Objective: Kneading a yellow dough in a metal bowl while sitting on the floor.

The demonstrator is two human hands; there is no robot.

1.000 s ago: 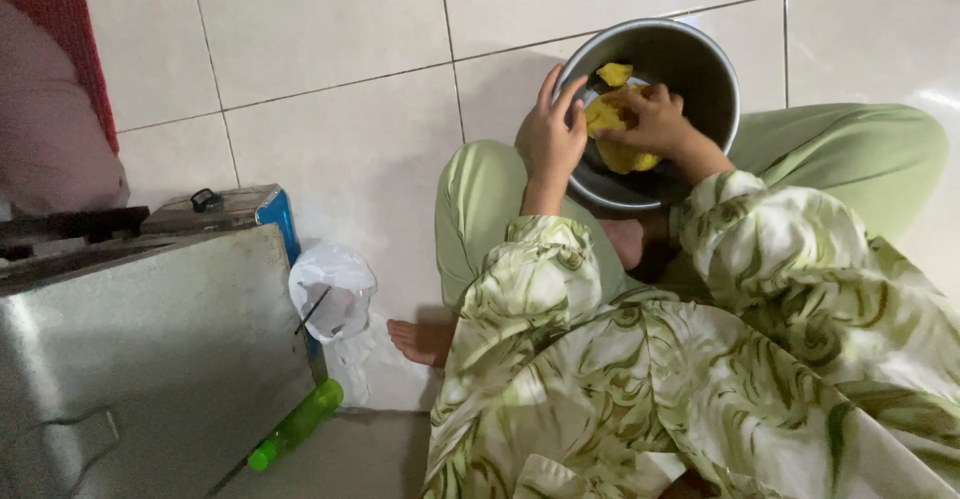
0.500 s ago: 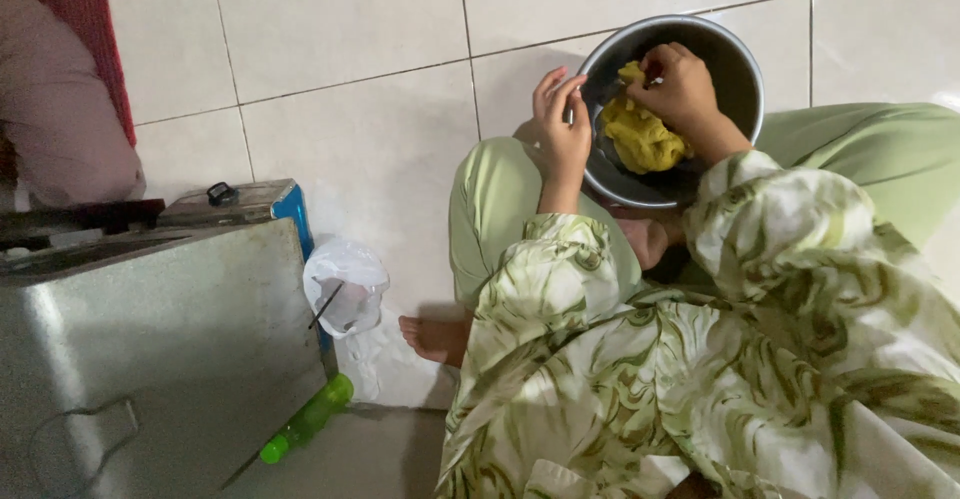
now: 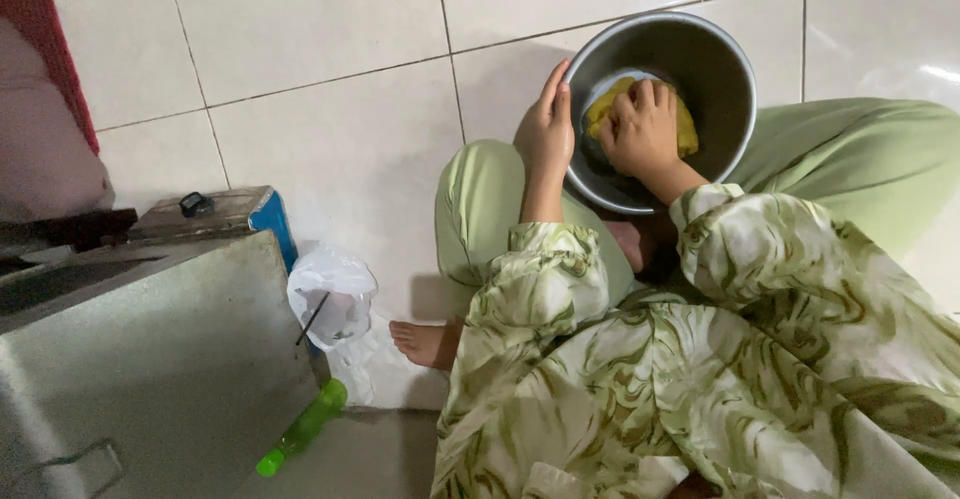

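A round metal bowl [image 3: 715, 54] rests between my legs on the white tiled floor. Inside it lies a lump of yellow dough [image 3: 688, 129]. My left hand [image 3: 548, 127] grips the bowl's near left rim. Inside the bowl, my right hand [image 3: 640, 131] presses down on the dough with fingers curled over it, hiding much of the lump. Both arms wear green and white patterned sleeves.
A large metal box [image 3: 150, 359] stands at the lower left, with a blue-edged tin [image 3: 225, 214] behind it. A white plastic bag [image 3: 330, 294] and a green bottle [image 3: 300, 429] lie beside the box. A red cushion [image 3: 45, 99] is at the far left. My bare foot [image 3: 425, 342] rests on the tiles.
My right hand has come down from the far side of the bowl onto the middle of the dough. My left hand stays on the rim.
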